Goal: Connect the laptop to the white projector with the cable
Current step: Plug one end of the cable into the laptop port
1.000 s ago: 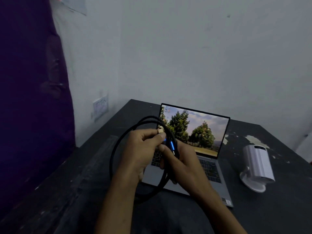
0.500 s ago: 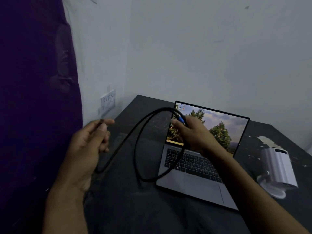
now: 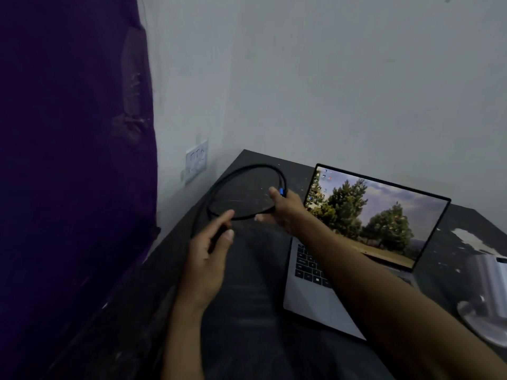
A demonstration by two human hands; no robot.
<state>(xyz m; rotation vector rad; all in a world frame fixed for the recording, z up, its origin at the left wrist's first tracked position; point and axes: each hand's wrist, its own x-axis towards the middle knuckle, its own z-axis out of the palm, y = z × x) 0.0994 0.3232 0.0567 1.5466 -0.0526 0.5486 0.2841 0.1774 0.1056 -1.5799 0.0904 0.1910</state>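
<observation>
A black cable (image 3: 241,171) hangs in a loop above the dark table, left of the open laptop (image 3: 365,237). My right hand (image 3: 285,209) reaches across in front of the laptop's left edge and grips the cable near its blue-marked plug. My left hand (image 3: 208,259) holds the cable's other end between thumb and fingers, lower and nearer to me. The laptop's screen shows trees and sky. The white projector (image 3: 488,294) stands at the right edge of the view, partly cut off.
The dark table (image 3: 247,325) has white paint chips at its far right. A purple curtain (image 3: 68,160) fills the left side. A wall socket (image 3: 196,160) sits on the grey wall just beyond the table's left corner.
My right hand has carried the plug end further left, past the laptop's screen edge. My left hand has moved right and closer to the loop. The view has shifted left.
</observation>
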